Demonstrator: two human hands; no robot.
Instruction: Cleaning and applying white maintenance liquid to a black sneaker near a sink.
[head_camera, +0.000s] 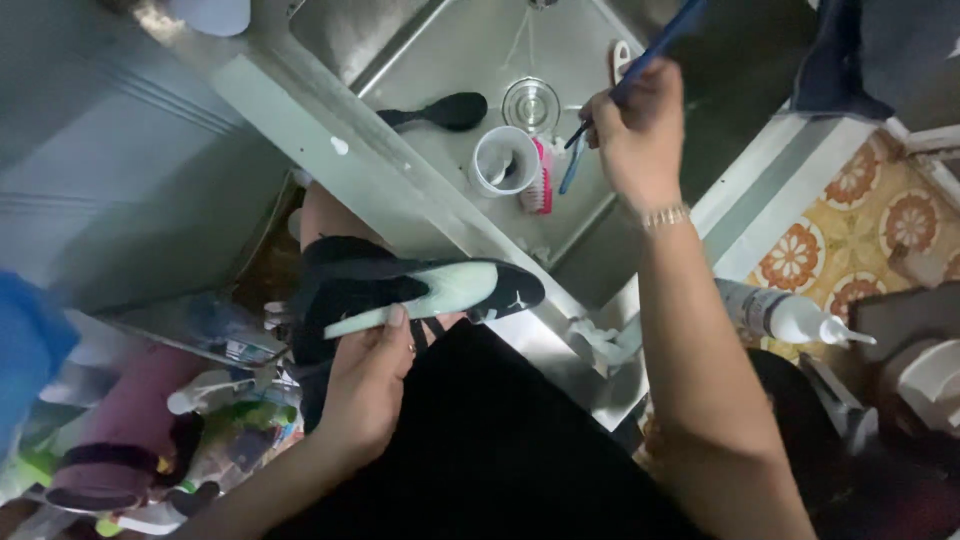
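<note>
This was a home wash area, shown by the steel sink (420, 60), a pink scrub brush (541, 180) and patterned floor tiles (850, 230)

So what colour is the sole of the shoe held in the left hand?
Pale mint green on the black shoe, held by the left hand; the head view shows it.

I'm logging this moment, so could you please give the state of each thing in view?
Left hand: gripping the black shoe, sole up.
Right hand: holding a blue brush above the sink.
White cup: upright in the sink.
Pink brush: lying beside the cup.
White bottle: lying on its side.
</note>
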